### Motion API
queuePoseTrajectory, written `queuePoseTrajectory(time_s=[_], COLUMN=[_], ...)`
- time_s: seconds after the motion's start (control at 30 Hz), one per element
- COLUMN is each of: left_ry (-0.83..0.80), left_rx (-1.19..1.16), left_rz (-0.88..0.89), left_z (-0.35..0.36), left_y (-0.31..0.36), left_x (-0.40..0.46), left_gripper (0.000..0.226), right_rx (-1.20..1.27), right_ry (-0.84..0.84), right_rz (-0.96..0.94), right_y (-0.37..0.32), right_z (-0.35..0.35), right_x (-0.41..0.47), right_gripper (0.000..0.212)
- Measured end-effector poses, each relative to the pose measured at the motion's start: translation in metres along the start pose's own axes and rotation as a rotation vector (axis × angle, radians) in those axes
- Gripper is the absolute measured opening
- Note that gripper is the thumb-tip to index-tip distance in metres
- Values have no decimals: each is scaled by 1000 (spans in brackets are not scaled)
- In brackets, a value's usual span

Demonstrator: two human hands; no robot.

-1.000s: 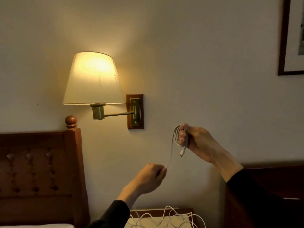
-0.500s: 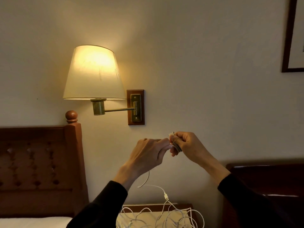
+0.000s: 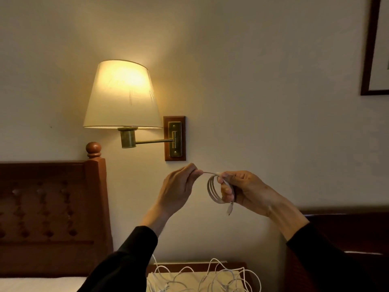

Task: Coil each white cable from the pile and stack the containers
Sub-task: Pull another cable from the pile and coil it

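A white cable coil of several loops hangs around the fingers of my right hand, which grips it in front of the wall. One plug end dangles below that hand. My left hand pinches the free strand of the same cable just left of the coil, at chest height. A tangled pile of white cables lies on the bedside table at the bottom edge. No containers are in view.
A lit wall lamp on a brass arm hangs above and left of my hands. A wooden headboard stands to the left, a dark headboard to the right, and a picture frame is at the upper right.
My left hand rose from below to meet the right hand, then drew slightly apart to the left. The coil now hangs open around my right fingers with more loops showing.
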State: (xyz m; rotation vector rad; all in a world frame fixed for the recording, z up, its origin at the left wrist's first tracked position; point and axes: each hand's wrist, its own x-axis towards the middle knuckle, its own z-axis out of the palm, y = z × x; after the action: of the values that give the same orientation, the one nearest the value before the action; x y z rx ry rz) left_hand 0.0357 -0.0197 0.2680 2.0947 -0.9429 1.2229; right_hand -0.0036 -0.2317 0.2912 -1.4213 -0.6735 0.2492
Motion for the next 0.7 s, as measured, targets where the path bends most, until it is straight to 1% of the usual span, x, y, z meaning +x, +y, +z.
queuePoseTrajectory(time_s=[0.1,0.23,0.37,0.43,0.47,0.53,0.57,0.6,0.63,0.67,0.7], left_ry=[3,-11,-39,-110,-196,-471,-605,-690,-713,-688,-629], left_rx=[-45,-130,-110,-94,-73,8,48,72,84,92,95], left_rz=[-71,-207,-353,-429,-435,-359,-291,-214,-131,-52,14], left_z=[4,11,18,18,16,9,6,2,-2,-6,-11], left_y=[-10,-16,-37,-40,-36,-17,-6,7,17,27,33], left_x=[-17,-42,-78,-93,-95,-89,-83,-75,-68,-60,-54], left_gripper=[29,28,26,29,30,32,31,31,32,34,36], right_rx=[167,339,484,499,481,378,270,135,10,-82,-145], right_ry=[22,122,166,164,160,175,208,247,285,313,324], right_rz=[-6,-70,-138,-130,-111,-85,-89,-106,-132,-160,-186], right_y=[-3,-7,-14,-17,-16,-10,-5,-1,3,6,8], right_z=[6,15,15,11,10,7,6,6,7,10,13], right_x=[1,5,9,11,12,14,16,17,17,17,16], right_gripper=[29,26,22,18,18,19,22,25,27,27,25])
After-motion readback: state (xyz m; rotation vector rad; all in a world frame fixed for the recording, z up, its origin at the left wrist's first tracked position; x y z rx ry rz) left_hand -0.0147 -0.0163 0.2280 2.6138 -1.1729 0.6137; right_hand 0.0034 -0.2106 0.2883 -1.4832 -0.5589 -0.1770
